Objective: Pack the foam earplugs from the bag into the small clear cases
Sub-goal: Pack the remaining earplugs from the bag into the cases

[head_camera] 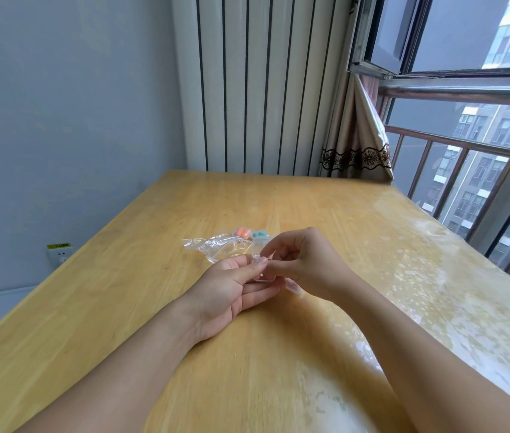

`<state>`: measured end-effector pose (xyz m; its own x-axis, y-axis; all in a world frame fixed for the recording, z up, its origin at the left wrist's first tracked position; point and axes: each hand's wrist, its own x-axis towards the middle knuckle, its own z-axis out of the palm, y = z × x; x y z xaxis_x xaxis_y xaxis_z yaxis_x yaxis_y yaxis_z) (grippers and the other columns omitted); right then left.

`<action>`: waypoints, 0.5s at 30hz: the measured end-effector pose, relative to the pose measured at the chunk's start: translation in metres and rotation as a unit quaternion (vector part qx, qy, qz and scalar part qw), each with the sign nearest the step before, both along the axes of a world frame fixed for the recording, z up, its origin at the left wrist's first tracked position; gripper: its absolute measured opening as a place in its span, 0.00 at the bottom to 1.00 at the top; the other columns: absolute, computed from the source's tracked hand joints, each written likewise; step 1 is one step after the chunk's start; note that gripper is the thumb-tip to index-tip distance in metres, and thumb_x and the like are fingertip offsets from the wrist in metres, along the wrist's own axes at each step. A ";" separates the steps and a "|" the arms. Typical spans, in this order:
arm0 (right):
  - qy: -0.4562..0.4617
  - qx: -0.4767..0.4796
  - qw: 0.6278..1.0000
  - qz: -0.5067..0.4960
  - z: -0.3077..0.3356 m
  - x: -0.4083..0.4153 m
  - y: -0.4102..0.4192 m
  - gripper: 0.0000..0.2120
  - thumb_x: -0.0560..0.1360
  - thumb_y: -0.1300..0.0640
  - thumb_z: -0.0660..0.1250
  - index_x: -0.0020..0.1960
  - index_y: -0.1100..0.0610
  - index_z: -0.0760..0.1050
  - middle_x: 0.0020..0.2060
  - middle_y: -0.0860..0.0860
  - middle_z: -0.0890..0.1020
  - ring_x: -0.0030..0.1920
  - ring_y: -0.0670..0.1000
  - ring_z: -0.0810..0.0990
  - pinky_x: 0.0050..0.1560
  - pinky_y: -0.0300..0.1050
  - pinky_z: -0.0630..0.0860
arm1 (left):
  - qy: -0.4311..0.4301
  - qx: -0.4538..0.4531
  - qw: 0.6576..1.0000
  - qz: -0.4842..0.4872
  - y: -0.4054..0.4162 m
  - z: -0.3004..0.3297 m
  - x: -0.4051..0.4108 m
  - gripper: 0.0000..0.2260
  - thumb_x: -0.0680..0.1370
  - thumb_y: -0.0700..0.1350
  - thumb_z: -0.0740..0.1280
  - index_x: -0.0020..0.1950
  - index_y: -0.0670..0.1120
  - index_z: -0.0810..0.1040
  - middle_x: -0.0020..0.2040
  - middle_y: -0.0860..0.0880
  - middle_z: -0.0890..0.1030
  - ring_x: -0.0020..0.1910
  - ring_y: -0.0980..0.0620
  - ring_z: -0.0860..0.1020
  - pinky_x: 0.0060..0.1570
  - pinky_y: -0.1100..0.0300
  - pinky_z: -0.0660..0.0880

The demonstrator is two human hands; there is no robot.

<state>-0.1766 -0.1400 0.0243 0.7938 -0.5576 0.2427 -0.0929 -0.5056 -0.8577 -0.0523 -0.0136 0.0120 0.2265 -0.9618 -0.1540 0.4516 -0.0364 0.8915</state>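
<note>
Both hands meet over the middle of the wooden table (pixel 153 307). My left hand (pixel 232 289) lies palm up and pinches a small clear case (pixel 261 276) between thumb and fingers. My right hand (pixel 307 260) grips the same case from the right with its fingertips. A second clear case (pixel 294 287) lies just under my right wrist. Behind the hands lies a crumpled clear plastic bag (pixel 216 246). Past it sit a case with orange earplugs (pixel 242 231) and a case with green earplugs (pixel 260 235). I cannot tell whether the held case has earplugs inside.
The table's right side has a worn, shiny patch. A white radiator (pixel 257 89) stands behind the table, a curtain (pixel 357 142) hangs at the back right, and a window with a metal railing (pixel 466 145) runs along the right. A wall socket (pixel 59 254) is at the left.
</note>
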 end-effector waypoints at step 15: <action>0.022 0.059 0.997 0.038 0.008 -0.007 -0.001 0.26 0.68 0.62 0.81 0.64 0.55 0.79 0.54 0.49 0.84 0.43 0.48 0.82 0.44 0.64 0.78 | 0.035 0.011 0.999 0.008 0.001 0.003 0.004 0.11 0.82 0.39 0.65 0.62 0.34 0.77 0.51 0.37 0.85 0.52 0.45 0.86 0.51 0.60 0.83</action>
